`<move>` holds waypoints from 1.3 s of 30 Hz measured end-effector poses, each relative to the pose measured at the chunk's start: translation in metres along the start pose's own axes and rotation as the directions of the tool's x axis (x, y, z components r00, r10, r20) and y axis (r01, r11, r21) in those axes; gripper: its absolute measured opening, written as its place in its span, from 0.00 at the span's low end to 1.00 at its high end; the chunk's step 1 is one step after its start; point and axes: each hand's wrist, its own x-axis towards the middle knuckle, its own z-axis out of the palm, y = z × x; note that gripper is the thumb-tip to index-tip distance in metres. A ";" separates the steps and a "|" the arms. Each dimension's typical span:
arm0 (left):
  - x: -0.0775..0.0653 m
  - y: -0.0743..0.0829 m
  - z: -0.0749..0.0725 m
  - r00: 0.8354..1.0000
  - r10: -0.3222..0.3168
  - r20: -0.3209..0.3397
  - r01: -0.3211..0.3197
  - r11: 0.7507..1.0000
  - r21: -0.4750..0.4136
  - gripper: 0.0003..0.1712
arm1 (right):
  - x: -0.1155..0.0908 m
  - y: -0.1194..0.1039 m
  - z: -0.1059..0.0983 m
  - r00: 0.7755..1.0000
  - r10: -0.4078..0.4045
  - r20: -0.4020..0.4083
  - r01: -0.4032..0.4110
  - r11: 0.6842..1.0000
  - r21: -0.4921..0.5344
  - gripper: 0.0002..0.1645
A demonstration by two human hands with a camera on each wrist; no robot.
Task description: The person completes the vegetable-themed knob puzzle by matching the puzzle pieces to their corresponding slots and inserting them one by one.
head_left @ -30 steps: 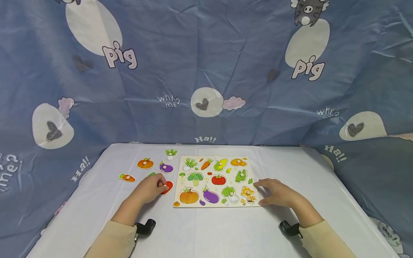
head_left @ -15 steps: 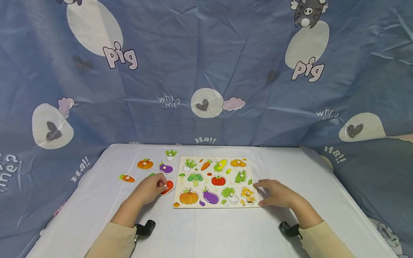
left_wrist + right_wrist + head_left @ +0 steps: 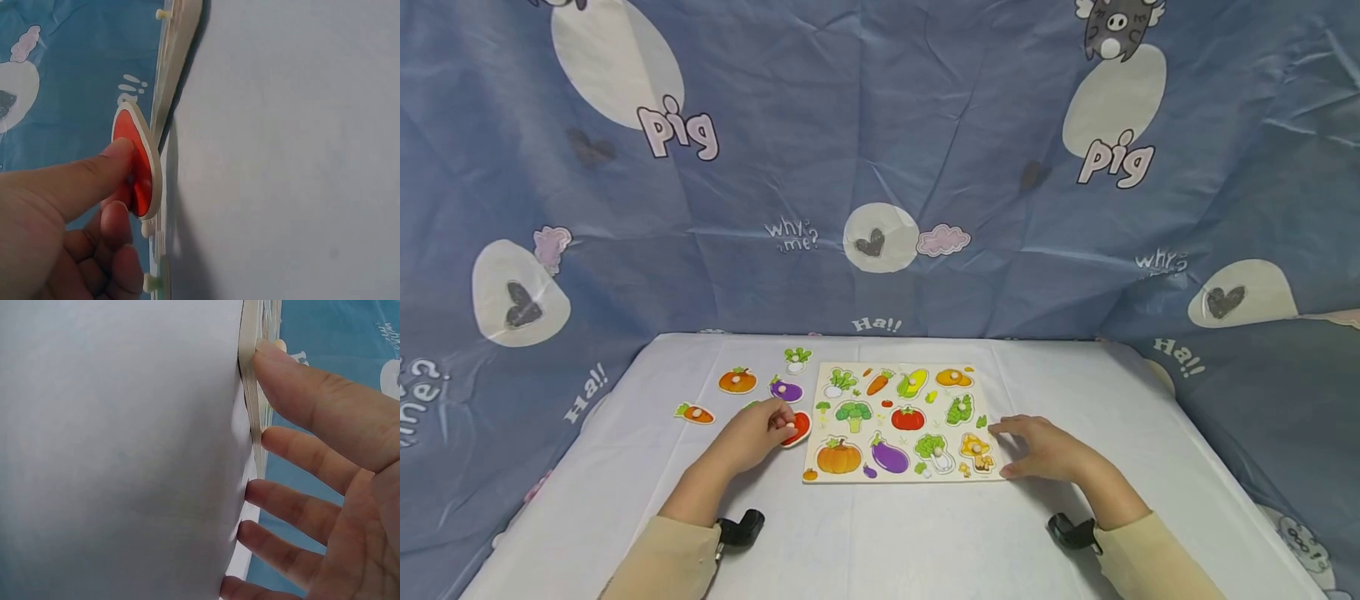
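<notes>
My left hand point(image 3: 747, 440) pinches a red tomato puzzle piece point(image 3: 802, 427) by its knob, close to the left side of the vegetable board point(image 3: 947, 477). In the left wrist view the tomato piece is tilted up on edge, held between thumb and fingers above the white cloth. At the board's right edge rests my right hand point(image 3: 1043, 450), thumb near the lower corner and forefinger farther up. The right wrist view shows its fingers point(image 3: 312, 459) spread and loosely straight. Knobbed corn point(image 3: 913, 383), potato point(image 3: 954, 378) and mushroom point(image 3: 976, 450) pieces sit in the board.
Left of the board lie knobbed pieces: a pumpkin point(image 3: 737, 381), an eggplant point(image 3: 786, 388), a carrot point(image 3: 695, 413) and a leafy white radish point(image 3: 797, 360). A green piece is mostly hidden behind my left hand. A blue printed curtain point(image 3: 880, 300) borders the white-clothed table.
The tomato piece has shifted slightly right and up in my left hand, toward the board, and appears lifted and tilted. My right hand stays at the board's edge.
</notes>
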 end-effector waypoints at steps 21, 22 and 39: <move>0.016 0.033 0.020 0.999 0.034 0.009 -0.033 0.996 -0.082 0.06 | -0.004 -0.006 -0.007 1.000 0.010 0.020 -0.010 1.000 -0.015 0.42; 0.017 0.035 0.021 0.999 0.037 0.013 -0.035 0.996 -0.086 0.06 | -0.004 -0.006 -0.008 1.000 0.006 0.019 -0.005 1.000 -0.020 0.43; 0.035 0.066 0.036 0.993 0.090 0.080 -0.080 0.990 -0.117 0.05 | 0.004 -0.002 -0.002 1.000 0.004 0.026 -0.003 1.000 -0.026 0.43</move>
